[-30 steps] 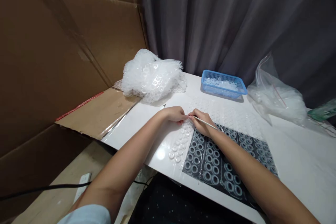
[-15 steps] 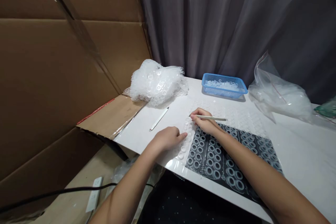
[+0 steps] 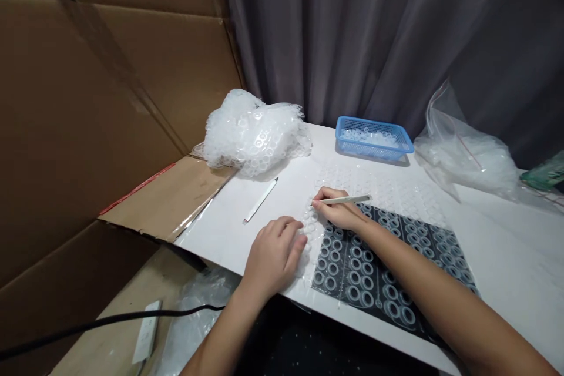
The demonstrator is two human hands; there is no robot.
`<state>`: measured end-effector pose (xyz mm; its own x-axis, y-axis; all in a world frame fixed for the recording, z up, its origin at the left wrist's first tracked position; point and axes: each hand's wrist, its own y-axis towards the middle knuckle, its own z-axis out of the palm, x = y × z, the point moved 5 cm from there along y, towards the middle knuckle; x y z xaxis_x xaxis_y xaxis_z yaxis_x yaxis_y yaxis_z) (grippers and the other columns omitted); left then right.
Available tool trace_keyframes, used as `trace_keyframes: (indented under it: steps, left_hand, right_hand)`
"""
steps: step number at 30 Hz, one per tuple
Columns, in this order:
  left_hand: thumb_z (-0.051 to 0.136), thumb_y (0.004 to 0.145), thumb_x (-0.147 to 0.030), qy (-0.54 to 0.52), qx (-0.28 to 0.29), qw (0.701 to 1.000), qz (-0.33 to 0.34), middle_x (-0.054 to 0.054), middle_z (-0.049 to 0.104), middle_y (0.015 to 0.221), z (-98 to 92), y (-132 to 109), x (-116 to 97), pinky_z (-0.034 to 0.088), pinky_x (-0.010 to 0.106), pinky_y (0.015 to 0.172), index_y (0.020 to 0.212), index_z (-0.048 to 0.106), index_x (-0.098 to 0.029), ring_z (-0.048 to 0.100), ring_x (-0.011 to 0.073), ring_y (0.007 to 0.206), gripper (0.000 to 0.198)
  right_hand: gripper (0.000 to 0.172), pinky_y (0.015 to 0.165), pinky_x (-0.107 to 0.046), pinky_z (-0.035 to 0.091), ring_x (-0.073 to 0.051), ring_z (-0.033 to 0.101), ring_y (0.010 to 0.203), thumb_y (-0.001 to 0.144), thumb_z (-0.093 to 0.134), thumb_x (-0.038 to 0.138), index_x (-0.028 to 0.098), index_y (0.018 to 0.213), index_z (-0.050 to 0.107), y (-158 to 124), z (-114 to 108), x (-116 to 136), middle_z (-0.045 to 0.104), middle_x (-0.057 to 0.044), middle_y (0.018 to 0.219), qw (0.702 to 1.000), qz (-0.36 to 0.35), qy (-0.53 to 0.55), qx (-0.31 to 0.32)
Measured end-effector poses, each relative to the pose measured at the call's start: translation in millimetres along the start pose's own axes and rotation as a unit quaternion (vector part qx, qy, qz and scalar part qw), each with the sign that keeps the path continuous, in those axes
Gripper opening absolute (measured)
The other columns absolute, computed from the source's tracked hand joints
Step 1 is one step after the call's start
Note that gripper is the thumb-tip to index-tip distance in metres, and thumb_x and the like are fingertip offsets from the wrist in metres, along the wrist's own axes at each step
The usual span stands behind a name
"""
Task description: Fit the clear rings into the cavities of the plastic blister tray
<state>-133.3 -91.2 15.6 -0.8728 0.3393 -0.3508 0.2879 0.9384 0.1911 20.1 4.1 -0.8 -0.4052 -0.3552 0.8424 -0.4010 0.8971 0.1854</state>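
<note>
My right hand (image 3: 337,208) is closed on a slim white pen-like tool (image 3: 352,200); its tip points left, at the clear sheet of molded rings (image 3: 310,218). Whether the tip touches a ring I cannot tell. Lower left, my left hand (image 3: 275,252) rests by the sheet's left edge, thumb apart from the fingers, apparently holding nothing. Under the right forearm lies a black board (image 3: 379,264), with rows of translucent rings showing against it. A second slim white tool (image 3: 261,200) lies on the table left of the sheet.
A heap of clear ring sheets (image 3: 255,132) stands at the back left. Behind my right hand is a blue basket (image 3: 374,150) with small clear pieces. A clear plastic bag (image 3: 471,158) lies to the right. Cardboard (image 3: 167,194) borders the white table (image 3: 515,258) on the left.
My left hand has turned and shifted slightly down, with more of its back and fingers showing. My right hand has moved a little down and left with the tool. The camera view has shifted slightly.
</note>
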Motion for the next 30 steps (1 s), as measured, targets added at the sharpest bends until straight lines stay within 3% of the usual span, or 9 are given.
trace_keyframes:
  steps: [2, 6, 18, 27, 30]
  left_hand:
    - [0.025, 0.097, -0.043, -0.017, 0.018, 0.996, 0.081, 0.008, 0.050, 0.137, 5.3, -3.6, -3.8, 0.038, 0.042, 0.100, 0.131, 0.047, -0.022, 0.045, 0.0245, 0.126, 0.045]
    - [0.031, 0.096, -0.049, 0.006, 0.079, 0.992, 0.095, 0.005, 0.035, 0.149, 17.4, -0.6, 1.8, 0.024, 0.052, 0.111, 0.144, 0.029, -0.024, 0.028, 0.0275, 0.138, 0.055]
    - [0.029, 0.096, -0.049, 0.016, 0.094, 0.993, 0.069, 0.004, 0.035, 0.149, 22.7, 2.2, 0.6, 0.021, 0.054, 0.112, 0.143, 0.031, -0.023, 0.031, 0.0256, 0.137, 0.054]
    - [0.027, 0.097, -0.047, 0.017, 0.100, 0.993, 0.053, 0.003, 0.039, 0.147, 20.9, 3.6, -1.3, 0.022, 0.054, 0.112, 0.139, 0.036, -0.023, 0.034, 0.0240, 0.136, 0.050]
    - [0.027, 0.097, -0.046, 0.022, 0.097, 0.994, 0.045, 0.004, 0.040, 0.146, 20.6, 4.6, -1.1, 0.023, 0.053, 0.112, 0.138, 0.038, -0.022, 0.036, 0.0232, 0.135, 0.049]
  right_hand:
    - [0.015, 0.058, -0.024, 0.040, -0.013, 0.054, 0.064, 0.081, 0.055, 0.031, 0.018, 0.074, 0.059, 1.2, -0.6, -2.5, 0.062, 0.000, 0.068, 1.000, 0.000, 0.013, 0.011]
    - [0.013, 0.058, -0.024, 0.040, -0.013, 0.054, 0.064, 0.081, 0.056, 0.030, 0.018, 0.076, 0.060, 1.4, -1.9, -1.9, 0.063, 0.000, 0.070, 1.000, 0.007, 0.013, 0.027]
    - [0.012, 0.059, -0.024, 0.041, -0.013, 0.057, 0.064, 0.082, 0.057, 0.027, 0.018, 0.077, 0.063, 0.2, 1.4, 2.3, 0.065, -0.001, 0.070, 0.999, -0.005, -0.017, 0.044]
    - [0.012, 0.073, -0.030, 0.046, -0.018, 0.063, 0.080, 0.086, 0.053, 0.026, 0.020, 0.081, 0.061, -4.0, 7.1, 7.4, 0.069, -0.006, 0.086, 0.989, -0.114, -0.089, 0.038]
    - [0.015, 0.068, -0.031, 0.048, -0.017, 0.064, 0.072, 0.088, 0.048, 0.030, 0.021, 0.088, 0.060, -3.8, 1.7, -0.9, 0.069, -0.005, 0.080, 0.997, -0.047, -0.056, -0.013]
